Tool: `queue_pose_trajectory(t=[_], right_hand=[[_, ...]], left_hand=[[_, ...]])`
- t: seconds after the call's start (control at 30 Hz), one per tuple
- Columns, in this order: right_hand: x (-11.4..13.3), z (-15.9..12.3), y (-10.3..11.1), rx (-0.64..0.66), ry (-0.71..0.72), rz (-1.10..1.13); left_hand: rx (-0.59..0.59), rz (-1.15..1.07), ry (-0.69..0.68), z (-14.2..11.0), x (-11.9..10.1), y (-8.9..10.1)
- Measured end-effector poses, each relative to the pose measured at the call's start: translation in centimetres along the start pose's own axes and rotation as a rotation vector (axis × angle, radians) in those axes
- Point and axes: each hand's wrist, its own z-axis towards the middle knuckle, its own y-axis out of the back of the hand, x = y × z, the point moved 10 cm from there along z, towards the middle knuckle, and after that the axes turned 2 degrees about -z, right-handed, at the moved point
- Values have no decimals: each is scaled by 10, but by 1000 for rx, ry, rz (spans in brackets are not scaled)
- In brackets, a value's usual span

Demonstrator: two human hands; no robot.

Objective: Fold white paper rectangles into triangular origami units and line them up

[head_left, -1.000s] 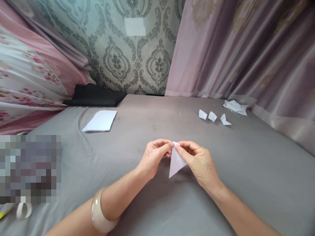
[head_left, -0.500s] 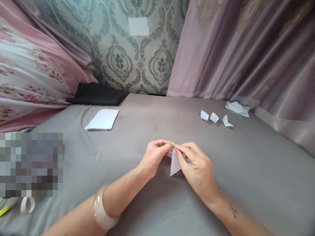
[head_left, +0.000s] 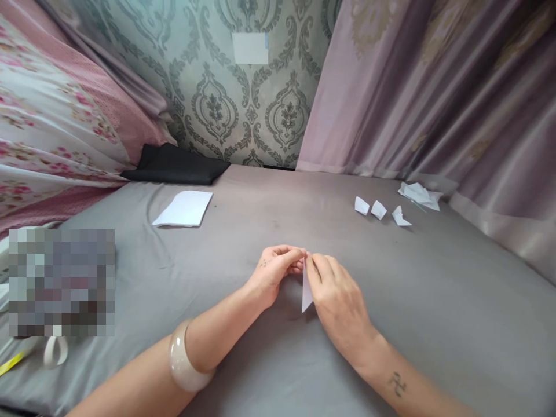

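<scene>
A folded piece of white paper (head_left: 306, 292) hangs between my hands, its pointed lower corner just above the grey sheet. My left hand (head_left: 275, 269) pinches its top edge between thumb and fingertips, with the other fingers curled. Right beside it, my right hand (head_left: 339, 295) grips the same top edge, its back turned up. That hand covers the right part of the paper, so the full folded shape is hidden. The fingertips of both hands nearly meet at the top.
A stack of white paper (head_left: 185, 209) lies at the back left, before a black cloth (head_left: 178, 164). Small folded paper pieces (head_left: 379, 209) sit at the back right, near a pile of crumpled paper (head_left: 420, 196). A blurred-out object (head_left: 63, 284) lies at left.
My right hand has rolled over, its back now facing up and covering more of the paper. Less of the paper shows. The left hand keeps its pinch almost in place.
</scene>
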Motion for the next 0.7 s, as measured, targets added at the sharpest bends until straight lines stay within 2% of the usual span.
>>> queue_pose_trajectory(t=[0.1, 0.2, 0.27, 0.33, 0.37, 0.4, 0.47, 0.53, 0.7], right_hand=[[8, 1, -2, 4, -3, -4], [-4, 2, -7, 46, -75, 201], [-27, 1, -12, 59, -210, 527], [-61, -7, -30, 92, -506, 972], [-71, -15, -45, 157, -679, 1175], [-74, -21, -56, 226, -785, 1355], [-65, -28, -70, 375, -867, 1627], [-56, -30, -74, 448, -860, 1750], [-51, -35, -78, 465, -902, 1747]], left_hand=[[-32, 17, -4, 1, 1, 5], [-38, 13, -19, 2, 0, 8], [-14, 14, -40, 2, -4, 5], [28, 45, -82, -1, -11, -1], [54, 68, -105, -3, -14, -5], [75, 92, -124, -5, -17, -9], [99, 127, -144, -8, -20, -14], [108, 144, -156, -10, -21, -17], [104, 184, -195, -11, -22, -19]])
